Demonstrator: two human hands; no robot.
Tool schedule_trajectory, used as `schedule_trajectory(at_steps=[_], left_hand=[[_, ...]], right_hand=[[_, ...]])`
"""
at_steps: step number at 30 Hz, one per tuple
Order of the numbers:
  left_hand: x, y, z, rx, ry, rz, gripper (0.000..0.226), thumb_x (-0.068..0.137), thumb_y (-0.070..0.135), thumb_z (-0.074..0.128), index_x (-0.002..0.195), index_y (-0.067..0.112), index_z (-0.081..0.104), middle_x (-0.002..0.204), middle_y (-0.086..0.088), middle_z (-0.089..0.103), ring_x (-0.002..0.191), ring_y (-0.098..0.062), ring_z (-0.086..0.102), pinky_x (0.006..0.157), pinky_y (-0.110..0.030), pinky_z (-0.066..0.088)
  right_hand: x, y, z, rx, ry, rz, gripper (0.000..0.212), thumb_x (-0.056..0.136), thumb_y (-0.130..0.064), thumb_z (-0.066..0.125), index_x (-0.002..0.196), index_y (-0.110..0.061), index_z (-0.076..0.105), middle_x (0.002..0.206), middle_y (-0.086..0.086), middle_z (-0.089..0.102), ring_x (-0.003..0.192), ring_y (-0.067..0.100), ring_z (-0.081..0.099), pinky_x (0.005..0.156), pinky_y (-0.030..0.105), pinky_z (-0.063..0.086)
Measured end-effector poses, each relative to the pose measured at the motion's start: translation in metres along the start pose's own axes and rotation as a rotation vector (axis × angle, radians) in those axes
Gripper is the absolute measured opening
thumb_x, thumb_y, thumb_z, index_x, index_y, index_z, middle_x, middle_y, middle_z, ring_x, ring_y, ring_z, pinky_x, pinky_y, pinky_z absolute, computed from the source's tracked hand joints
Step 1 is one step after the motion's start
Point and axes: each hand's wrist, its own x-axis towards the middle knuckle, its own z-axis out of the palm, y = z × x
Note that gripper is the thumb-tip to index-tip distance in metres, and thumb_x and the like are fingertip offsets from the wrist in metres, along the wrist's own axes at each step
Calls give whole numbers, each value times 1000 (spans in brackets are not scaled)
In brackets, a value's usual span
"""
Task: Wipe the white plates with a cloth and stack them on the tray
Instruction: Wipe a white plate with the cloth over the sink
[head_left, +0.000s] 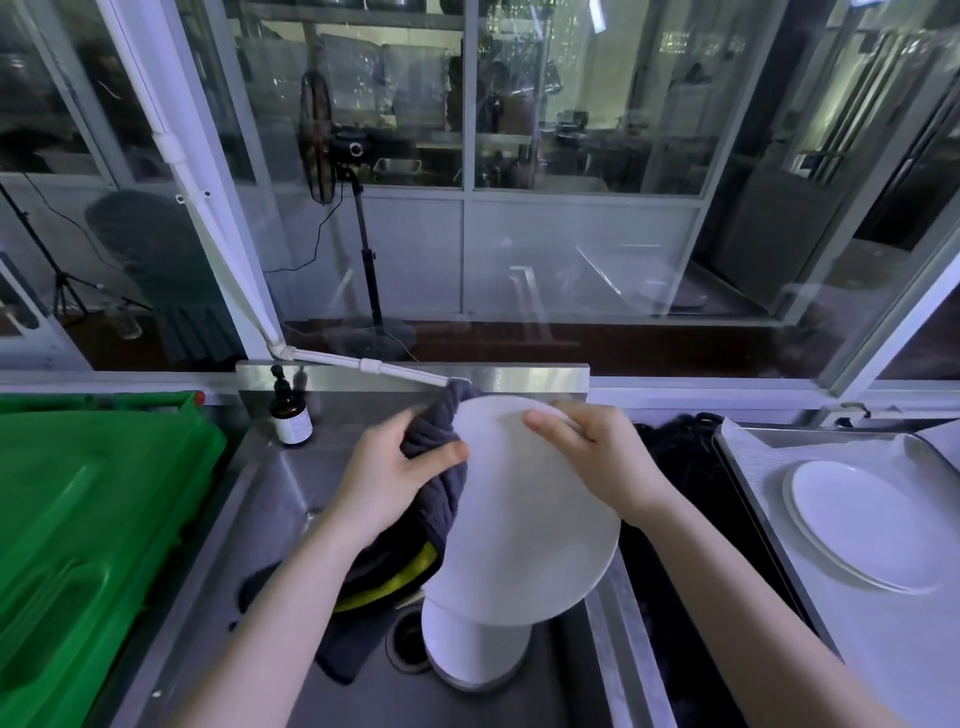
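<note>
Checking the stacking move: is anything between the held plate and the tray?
Nothing visible blocks it. The plate is held over the sink; only a low dark heap lies between sink and tray, where stacked plates already lie.

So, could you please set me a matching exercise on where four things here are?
1 dark grey cloth
2 brown glass pump bottle
3 green plastic crate
4 flat metal tray

A right of the steel sink, carrying white plates
B left of the sink
C gripped by the left hand
D at the sink's back left corner

Pairs: 1-C, 2-D, 3-B, 4-A
</note>
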Motion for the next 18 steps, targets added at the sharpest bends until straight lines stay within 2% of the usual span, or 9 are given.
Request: schedule_trajectory(at_steps=[2,3,5,7,10,13,14,16,18], left_hand=[[-12,-15,9,-251,185,-153,16,78,26,78,86,19,66,71,6,71,75,-17,65,68,-29,51],[-16,-22,13,-343,246,-238,13,84,20,76,87,14,65,70,3,70,75,-22,65,65,-31,51],[-20,-32,16,-370,276,-338,8,88,15,71,89,11,65,73,0,72,77,-24,67,66,-30,52],[-17,-35,8,-248,224,-292,8,86,17,74,88,16,66,77,5,74,79,-14,69,68,-24,53],[-3,-24,-4,80,23,-44,22,76,20,84,82,27,64,78,23,72,71,11,63,63,-7,44],[9,-10,-3,255,-193,32,31,64,35,89,85,25,69,82,11,74,69,10,59,65,-12,44],[11,-9,-2,266,-189,31,32,64,36,89,88,25,70,82,9,74,71,8,59,67,-14,45],[7,-15,-2,186,-46,36,23,74,23,86,85,30,68,75,16,72,71,11,62,64,-11,46],[-7,-25,3,-119,132,-78,19,83,16,78,74,27,66,65,12,68,60,1,62,57,-14,48]], right_hand=[[-5,5,4,264,177,135,42,97,-41,62,77,-5,65,63,-1,49,57,12,44,56,29,35],[-7,7,8,335,244,180,36,97,-41,61,80,-11,70,65,0,54,59,12,49,57,30,38],[-12,9,14,271,263,196,31,98,-41,60,81,-19,72,66,1,60,61,13,54,58,31,42],[-13,11,12,172,204,179,40,98,-41,60,74,-9,63,63,3,54,60,15,49,59,33,39],[-8,1,8,-75,23,71,54,97,-41,60,68,0,42,60,3,37,55,13,33,55,31,27],[-3,-12,14,-238,-120,-114,52,98,-34,62,62,-8,34,59,0,29,54,9,25,53,27,21],[-2,-13,13,-247,-117,-126,53,98,-34,63,62,-7,35,59,1,30,54,9,26,53,27,22],[-3,-8,9,-151,-39,-43,55,96,-40,63,67,2,43,60,3,35,56,12,31,56,32,26],[-7,0,8,120,122,118,51,96,-44,62,74,2,57,62,4,44,58,16,41,58,32,32]])
